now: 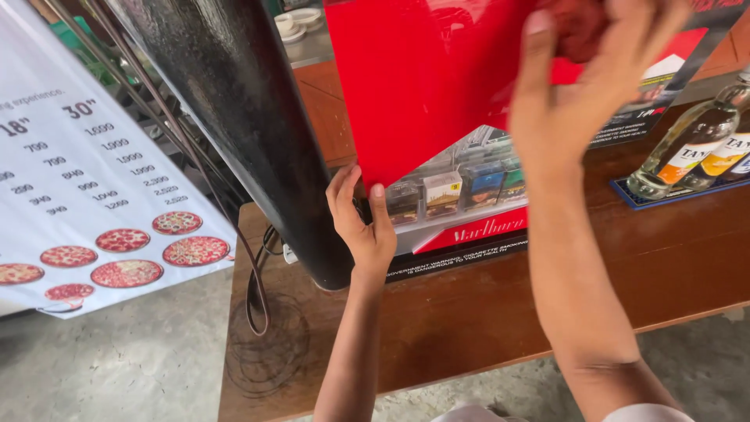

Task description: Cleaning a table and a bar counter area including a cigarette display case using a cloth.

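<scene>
Left hand (pixel 361 227) pinches the lower corner at 7 o'clock and right hand (pixel 582 78) presses a red cloth (pixel 578 27) at 1 o'clock on the glossy red panel (pixel 422 86), likely stiff, light and slippery.

A white banner (pixel 94 180) with pictures of pizzas hangs at the left, above the grey concrete floor (pixel 117 359). A thick black post (pixel 250 125) leans beside the brown wooden counter (pixel 484 312), with dark cables (pixel 254 289) looping at its foot. Clear glass bottles (pixel 695 144) lie on a blue tray (pixel 672 195) at the right.
</scene>
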